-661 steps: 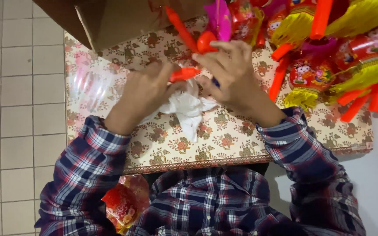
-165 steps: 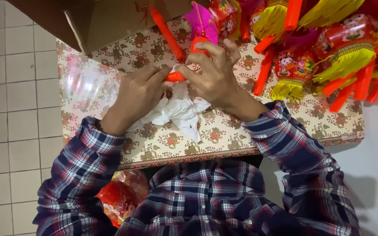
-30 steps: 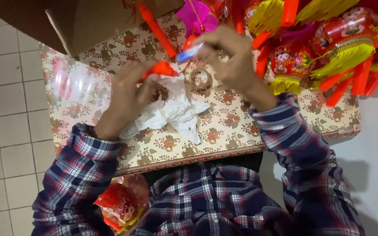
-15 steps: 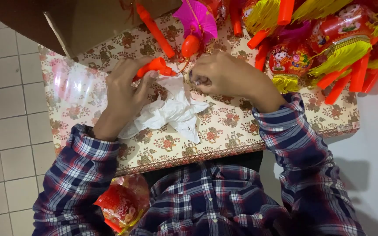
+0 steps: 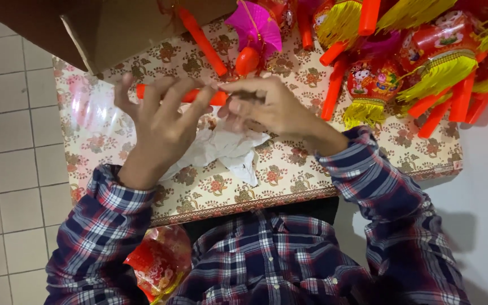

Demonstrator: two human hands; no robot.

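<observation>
The desk [image 5: 312, 175] wears a floral cloth in cream and brown, and a brown cardboard box [image 5: 136, 25] sits at its far left corner. Along the far right lies a heap of red and yellow lanterns [image 5: 419, 62] with fringed tassels (one pink paper one among them). Crumpled white paper [image 5: 221, 149] rests under the hands. The orange plastic stick [image 5: 199, 96] is slim, smooth and straight, held level above the paper. The left hand [image 5: 162, 127] pinches it with thumb and forefinger, other fingers spread loose. The right hand [image 5: 266, 107] curls round its other end, fingertips closed together.
</observation>
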